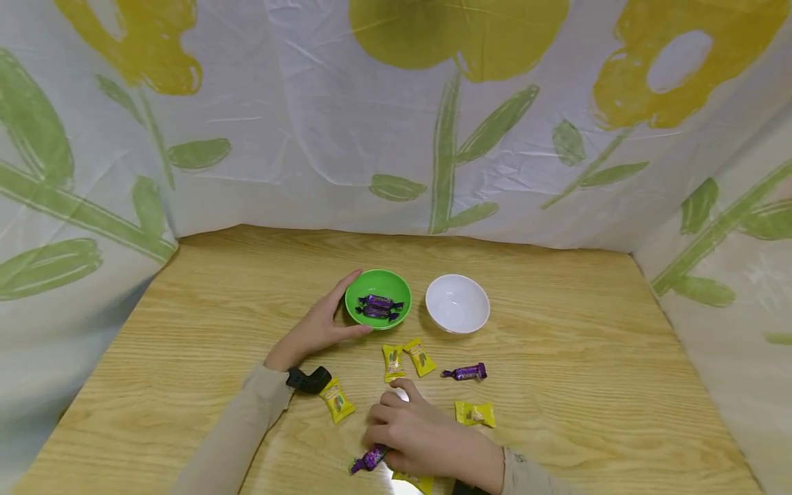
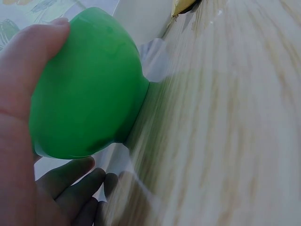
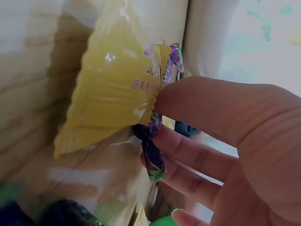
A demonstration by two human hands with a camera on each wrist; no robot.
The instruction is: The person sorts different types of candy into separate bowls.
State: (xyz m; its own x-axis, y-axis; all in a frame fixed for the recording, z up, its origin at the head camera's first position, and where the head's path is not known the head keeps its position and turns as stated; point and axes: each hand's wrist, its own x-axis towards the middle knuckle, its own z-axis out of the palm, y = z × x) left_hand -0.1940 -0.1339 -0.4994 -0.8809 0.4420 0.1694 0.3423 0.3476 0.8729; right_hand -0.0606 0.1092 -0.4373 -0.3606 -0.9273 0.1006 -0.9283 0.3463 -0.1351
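My left hand [image 1: 318,323] holds the green bowl [image 1: 379,280] by its side, the thumb on the near rim and the fingers round the far side. Two purple-wrapped candies [image 1: 377,306] lie inside it. In the left wrist view the green bowl [image 2: 89,84] stands on the wood, with the thumb against its wall. Low in the head view, my right hand [image 1: 421,433] pinches another purple-wrapped candy [image 1: 371,458] between thumb and fingers. Its twisted end [image 3: 153,160] shows in the right wrist view, beside a yellow candy packet [image 3: 113,80].
A white bowl [image 1: 458,304] stands right of the green one. Yellow candies [image 1: 393,362] lie scattered on the wooden table [image 1: 588,364], one of them [image 1: 337,400] near the left wrist. A loose purple candy [image 1: 465,372] lies below the white bowl. Flowered cloth [image 1: 297,137] hangs behind.
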